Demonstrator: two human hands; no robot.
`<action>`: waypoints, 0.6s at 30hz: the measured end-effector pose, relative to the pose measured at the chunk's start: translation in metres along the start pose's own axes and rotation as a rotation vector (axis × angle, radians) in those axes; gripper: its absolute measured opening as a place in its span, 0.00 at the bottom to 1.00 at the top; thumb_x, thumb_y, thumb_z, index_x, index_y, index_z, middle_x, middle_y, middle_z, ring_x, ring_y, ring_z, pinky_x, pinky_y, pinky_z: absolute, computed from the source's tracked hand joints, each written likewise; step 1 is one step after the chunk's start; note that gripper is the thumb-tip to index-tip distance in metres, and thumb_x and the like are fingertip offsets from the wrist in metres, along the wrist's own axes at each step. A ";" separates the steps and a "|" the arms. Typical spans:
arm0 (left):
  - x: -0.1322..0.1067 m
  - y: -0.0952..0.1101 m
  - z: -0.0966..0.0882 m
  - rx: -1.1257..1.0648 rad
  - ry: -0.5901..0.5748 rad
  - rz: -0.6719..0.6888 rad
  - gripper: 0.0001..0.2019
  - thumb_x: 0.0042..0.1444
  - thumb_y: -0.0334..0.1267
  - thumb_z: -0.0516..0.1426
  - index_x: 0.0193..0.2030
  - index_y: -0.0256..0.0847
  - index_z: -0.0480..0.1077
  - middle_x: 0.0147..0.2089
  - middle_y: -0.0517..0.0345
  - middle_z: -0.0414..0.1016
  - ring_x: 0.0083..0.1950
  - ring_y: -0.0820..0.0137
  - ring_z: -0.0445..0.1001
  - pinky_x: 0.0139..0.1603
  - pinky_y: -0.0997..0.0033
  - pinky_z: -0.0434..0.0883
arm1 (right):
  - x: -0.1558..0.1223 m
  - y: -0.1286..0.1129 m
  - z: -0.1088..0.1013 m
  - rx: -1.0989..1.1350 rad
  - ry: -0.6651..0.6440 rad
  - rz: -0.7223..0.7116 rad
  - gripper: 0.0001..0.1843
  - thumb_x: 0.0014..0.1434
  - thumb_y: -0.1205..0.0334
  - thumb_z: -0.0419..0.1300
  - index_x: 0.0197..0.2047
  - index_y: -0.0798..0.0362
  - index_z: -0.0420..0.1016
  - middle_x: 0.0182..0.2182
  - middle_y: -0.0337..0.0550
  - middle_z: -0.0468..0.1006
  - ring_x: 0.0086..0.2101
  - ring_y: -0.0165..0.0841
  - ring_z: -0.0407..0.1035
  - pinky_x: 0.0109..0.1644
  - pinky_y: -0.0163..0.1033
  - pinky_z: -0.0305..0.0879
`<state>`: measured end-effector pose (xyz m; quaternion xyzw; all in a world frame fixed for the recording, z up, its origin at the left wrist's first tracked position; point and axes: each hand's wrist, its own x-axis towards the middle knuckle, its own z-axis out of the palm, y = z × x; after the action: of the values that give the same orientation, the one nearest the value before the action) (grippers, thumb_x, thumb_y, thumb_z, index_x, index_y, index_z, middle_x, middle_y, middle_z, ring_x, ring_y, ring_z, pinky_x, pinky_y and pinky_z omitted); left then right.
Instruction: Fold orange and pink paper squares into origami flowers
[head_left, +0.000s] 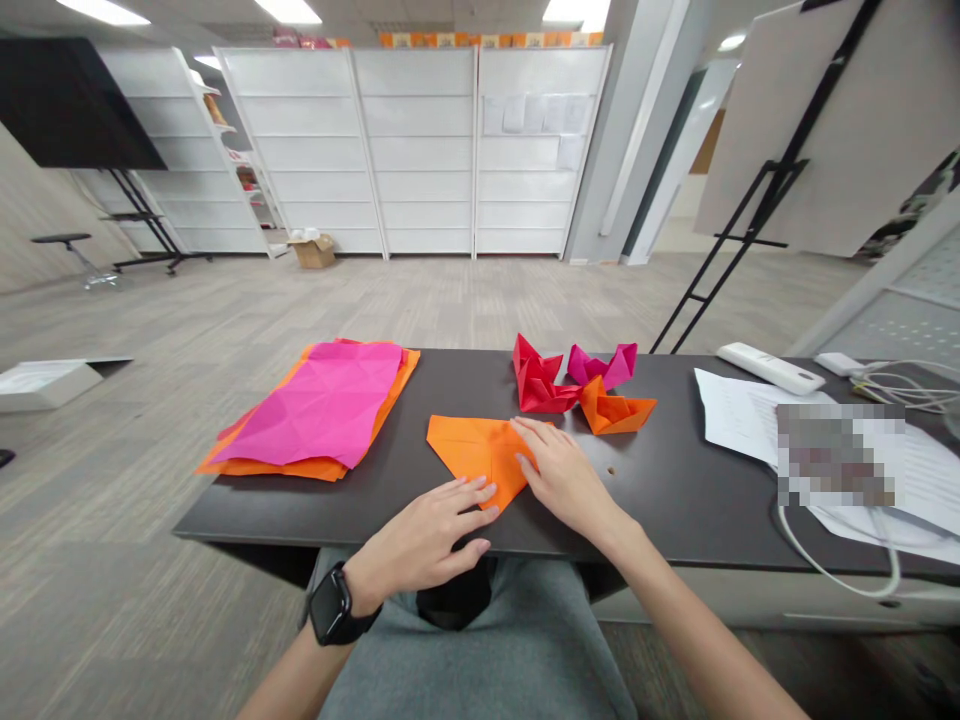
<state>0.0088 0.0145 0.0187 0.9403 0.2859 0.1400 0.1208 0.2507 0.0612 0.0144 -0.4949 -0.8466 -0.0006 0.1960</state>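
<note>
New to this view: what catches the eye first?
Probably the bright orange, folded paper sheet near the dark table's front edge, touched by the bare left hand and bare right hand. Then the stack of creased magenta and orange paper at the table's left end, and the red, magenta and orange folded-paper shapes beyond the right hand.
</note>
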 end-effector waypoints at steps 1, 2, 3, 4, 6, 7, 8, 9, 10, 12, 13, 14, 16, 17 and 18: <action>0.000 0.000 0.000 0.000 0.004 0.002 0.20 0.66 0.39 0.54 0.64 0.41 0.67 0.68 0.50 0.65 0.71 0.62 0.59 0.72 0.56 0.58 | 0.005 0.003 -0.001 -0.035 0.021 0.028 0.27 0.64 0.65 0.53 0.66 0.56 0.62 0.63 0.55 0.67 0.61 0.43 0.62 0.64 0.52 0.59; -0.001 0.000 0.001 0.001 0.006 0.003 0.20 0.67 0.39 0.54 0.64 0.41 0.67 0.68 0.50 0.65 0.71 0.62 0.59 0.72 0.56 0.58 | 0.009 0.005 -0.002 -0.063 0.023 0.042 0.29 0.63 0.65 0.56 0.67 0.58 0.62 0.62 0.57 0.68 0.60 0.44 0.63 0.63 0.53 0.60; -0.001 0.000 0.001 0.004 0.006 0.001 0.19 0.67 0.39 0.53 0.63 0.41 0.67 0.69 0.49 0.64 0.71 0.62 0.59 0.72 0.56 0.57 | 0.013 0.007 -0.003 -0.083 0.012 0.042 0.31 0.61 0.64 0.59 0.67 0.59 0.61 0.60 0.57 0.70 0.59 0.45 0.64 0.62 0.53 0.60; -0.001 0.000 0.001 0.006 0.004 -0.001 0.19 0.67 0.39 0.53 0.63 0.40 0.67 0.69 0.49 0.64 0.71 0.62 0.59 0.72 0.56 0.57 | 0.016 0.009 -0.003 -0.097 -0.002 0.037 0.32 0.60 0.64 0.61 0.66 0.59 0.61 0.57 0.57 0.72 0.57 0.46 0.66 0.61 0.53 0.60; -0.001 0.000 0.001 0.003 0.001 -0.003 0.19 0.68 0.39 0.52 0.63 0.40 0.67 0.68 0.48 0.65 0.72 0.62 0.58 0.72 0.56 0.57 | 0.019 0.011 -0.004 -0.109 -0.013 0.033 0.33 0.59 0.64 0.63 0.66 0.59 0.62 0.52 0.54 0.75 0.52 0.45 0.68 0.58 0.52 0.62; -0.001 0.000 0.000 -0.002 0.000 -0.001 0.19 0.68 0.39 0.52 0.64 0.40 0.67 0.68 0.48 0.65 0.72 0.62 0.59 0.72 0.57 0.57 | 0.020 0.011 -0.005 -0.108 -0.009 0.035 0.32 0.59 0.64 0.63 0.65 0.58 0.63 0.49 0.53 0.76 0.50 0.45 0.69 0.56 0.52 0.64; 0.000 0.001 0.000 -0.009 -0.001 0.001 0.19 0.68 0.39 0.52 0.64 0.40 0.67 0.68 0.49 0.66 0.71 0.62 0.59 0.72 0.57 0.57 | 0.021 0.010 -0.005 -0.103 -0.004 0.036 0.30 0.58 0.64 0.64 0.64 0.56 0.65 0.48 0.51 0.76 0.49 0.44 0.69 0.55 0.51 0.64; 0.000 0.001 -0.001 -0.015 0.000 0.003 0.20 0.68 0.39 0.52 0.64 0.40 0.67 0.67 0.49 0.66 0.71 0.62 0.59 0.72 0.57 0.57 | 0.021 0.009 -0.005 -0.089 -0.002 0.034 0.28 0.58 0.64 0.64 0.61 0.54 0.68 0.46 0.50 0.75 0.48 0.44 0.69 0.53 0.50 0.65; 0.000 0.001 -0.001 -0.021 0.001 0.003 0.19 0.68 0.39 0.52 0.64 0.41 0.67 0.67 0.49 0.66 0.71 0.62 0.59 0.72 0.57 0.58 | 0.021 0.008 -0.006 -0.068 -0.003 0.026 0.24 0.58 0.64 0.64 0.58 0.53 0.71 0.45 0.49 0.75 0.47 0.44 0.68 0.52 0.50 0.66; 0.000 0.002 -0.002 -0.025 0.003 -0.002 0.19 0.68 0.39 0.52 0.63 0.40 0.67 0.67 0.50 0.67 0.71 0.62 0.59 0.72 0.57 0.58 | 0.020 0.006 -0.007 -0.008 -0.003 0.005 0.15 0.58 0.66 0.63 0.50 0.52 0.75 0.45 0.48 0.74 0.46 0.43 0.68 0.50 0.48 0.67; 0.000 0.002 -0.002 -0.025 0.003 -0.005 0.19 0.68 0.39 0.52 0.63 0.40 0.67 0.67 0.49 0.67 0.71 0.62 0.59 0.72 0.57 0.58 | 0.020 0.004 -0.008 0.027 -0.004 -0.009 0.11 0.58 0.68 0.62 0.46 0.52 0.76 0.45 0.48 0.74 0.47 0.42 0.68 0.51 0.47 0.67; 0.000 0.002 -0.002 -0.025 0.004 -0.008 0.19 0.67 0.39 0.52 0.63 0.40 0.67 0.67 0.50 0.66 0.71 0.62 0.59 0.72 0.56 0.58 | 0.019 0.002 -0.008 0.065 -0.005 -0.018 0.10 0.58 0.69 0.61 0.44 0.52 0.75 0.45 0.47 0.74 0.47 0.41 0.68 0.51 0.46 0.67; 0.000 0.002 -0.001 -0.029 0.010 -0.012 0.19 0.67 0.39 0.53 0.62 0.40 0.68 0.67 0.50 0.67 0.71 0.61 0.59 0.72 0.56 0.58 | 0.017 -0.002 -0.009 0.137 -0.012 -0.031 0.14 0.58 0.73 0.57 0.47 0.52 0.73 0.45 0.46 0.75 0.47 0.40 0.70 0.52 0.46 0.67; 0.000 0.002 -0.001 -0.032 0.013 -0.013 0.19 0.67 0.39 0.53 0.62 0.41 0.68 0.67 0.50 0.67 0.71 0.61 0.60 0.72 0.56 0.58 | 0.015 -0.004 -0.009 0.162 -0.015 -0.040 0.17 0.58 0.75 0.56 0.50 0.52 0.71 0.45 0.46 0.76 0.47 0.39 0.70 0.53 0.46 0.67; 0.000 0.002 -0.001 -0.035 0.017 -0.014 0.19 0.66 0.39 0.54 0.62 0.41 0.68 0.66 0.50 0.68 0.70 0.61 0.61 0.72 0.56 0.59 | 0.014 -0.006 -0.009 0.175 -0.018 -0.050 0.21 0.58 0.75 0.55 0.54 0.52 0.70 0.45 0.46 0.76 0.47 0.39 0.70 0.54 0.46 0.67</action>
<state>0.0091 0.0128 0.0204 0.9348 0.2909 0.1523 0.1355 0.2428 0.0678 0.0282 -0.4545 -0.8572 0.0728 0.2309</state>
